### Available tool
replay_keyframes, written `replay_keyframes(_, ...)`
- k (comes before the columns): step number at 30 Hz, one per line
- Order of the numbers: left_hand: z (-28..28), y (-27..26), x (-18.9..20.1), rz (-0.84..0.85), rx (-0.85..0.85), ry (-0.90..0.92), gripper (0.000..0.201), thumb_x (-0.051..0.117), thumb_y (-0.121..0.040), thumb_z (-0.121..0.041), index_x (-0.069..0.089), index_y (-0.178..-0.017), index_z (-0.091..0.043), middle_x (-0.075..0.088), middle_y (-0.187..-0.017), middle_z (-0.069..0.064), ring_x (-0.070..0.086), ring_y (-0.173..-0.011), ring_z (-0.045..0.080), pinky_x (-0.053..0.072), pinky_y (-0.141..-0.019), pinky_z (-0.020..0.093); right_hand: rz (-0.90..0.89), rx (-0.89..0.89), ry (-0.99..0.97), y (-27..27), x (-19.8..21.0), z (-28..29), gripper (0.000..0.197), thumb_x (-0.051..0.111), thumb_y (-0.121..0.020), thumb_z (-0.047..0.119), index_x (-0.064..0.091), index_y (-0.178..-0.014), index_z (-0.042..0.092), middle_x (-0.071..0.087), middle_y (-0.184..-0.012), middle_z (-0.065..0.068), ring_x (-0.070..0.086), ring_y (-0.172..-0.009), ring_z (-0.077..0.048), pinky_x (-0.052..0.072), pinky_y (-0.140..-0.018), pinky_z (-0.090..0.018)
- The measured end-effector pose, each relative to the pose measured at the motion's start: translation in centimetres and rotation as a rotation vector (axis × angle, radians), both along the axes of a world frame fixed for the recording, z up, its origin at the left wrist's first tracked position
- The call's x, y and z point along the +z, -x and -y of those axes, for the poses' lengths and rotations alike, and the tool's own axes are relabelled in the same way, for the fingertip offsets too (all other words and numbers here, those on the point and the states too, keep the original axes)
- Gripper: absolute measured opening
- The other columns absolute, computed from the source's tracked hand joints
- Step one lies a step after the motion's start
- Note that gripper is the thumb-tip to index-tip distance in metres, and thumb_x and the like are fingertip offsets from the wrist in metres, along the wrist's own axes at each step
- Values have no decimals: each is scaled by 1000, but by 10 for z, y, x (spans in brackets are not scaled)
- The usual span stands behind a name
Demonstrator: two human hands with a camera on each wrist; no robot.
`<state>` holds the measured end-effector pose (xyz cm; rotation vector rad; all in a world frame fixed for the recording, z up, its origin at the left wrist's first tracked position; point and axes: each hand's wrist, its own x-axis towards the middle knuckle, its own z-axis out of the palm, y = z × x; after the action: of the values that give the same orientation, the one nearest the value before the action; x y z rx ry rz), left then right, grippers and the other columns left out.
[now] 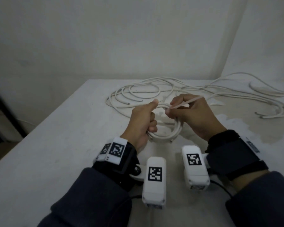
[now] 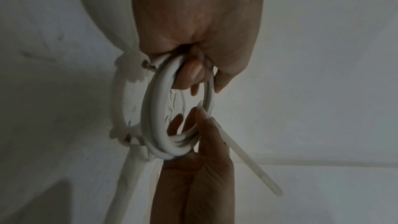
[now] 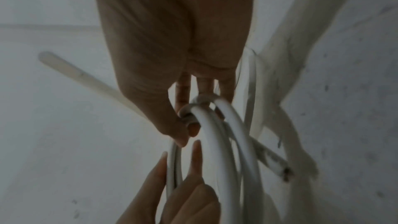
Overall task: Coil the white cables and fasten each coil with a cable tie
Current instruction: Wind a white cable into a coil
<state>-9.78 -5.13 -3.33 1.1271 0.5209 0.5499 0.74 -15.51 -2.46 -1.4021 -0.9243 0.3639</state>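
A small coil of white cable [image 1: 165, 135] is held upright just above the table. My left hand [image 1: 152, 122] grips its near left side, fingers curled through the ring and thumb raised. My right hand [image 1: 170, 109] pinches a pale cable tie [image 1: 193, 99] at the coil's far top, and the tie's tail points up and to the right. The right wrist view has the tie's loop [image 3: 193, 106] wrapped around the coil's strands [image 3: 217, 142] under my thumb. In the left wrist view the coil [image 2: 154, 117] hangs between both hands, with the tie's tail [image 2: 252, 164] slanting away.
Loose white cables [image 1: 143, 90] lie in wide loops on the white table [image 1: 69, 153] behind my hands. More cables [image 1: 256, 94] trail off to the right, with cut ends [image 1: 262, 117] near the right side. The table's left edge [image 1: 52, 118] drops to a dark floor. Walls stand close behind.
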Motion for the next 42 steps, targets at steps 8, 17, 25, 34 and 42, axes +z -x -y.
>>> replay_keyframes(8,-1,3,-1,-11,11,-107,18,51,-97,-15,69,-92,-13,23,-46,-10,21,-36,4,22,-34,15,41,12,-7,1,-3,-2,13,79,-68,-7,67,-71,-2,68,-76,-12,67,-71,-15,54,-70,-24)
replay_keyframes(17,-2,3,-1,12,186,-139,20,61,-91,-12,70,-106,-4,31,-41,-11,26,-37,4,26,-36,15,-45,12,-134,17,10,-4,15,63,-91,16,73,-84,7,74,-81,-3,70,-76,-14,53,-70,-21)
replay_keyframes(25,5,2,2,24,237,-239,8,66,-88,-16,73,-89,-17,47,-43,-15,36,-38,2,30,-39,15,-140,80,-93,22,16,-3,43,60,-88,-4,59,-125,17,57,-53,-2,62,-58,-16,44,-52,-11)
replay_keyframes(34,4,3,3,19,264,-229,8,66,-87,-17,73,-87,-17,45,-43,-15,36,-40,2,31,-40,16,-94,130,-30,25,15,-2,31,61,-88,1,65,-118,8,60,-58,-7,58,-58,-7,38,-50,-7)
replay_keyframes(42,6,3,4,22,252,-251,7,64,-89,-16,72,-88,-16,46,-41,-17,36,-38,1,30,-40,15,-59,173,34,21,14,0,44,64,-85,1,62,-126,17,58,-58,-1,57,-66,-17,41,-56,-14)
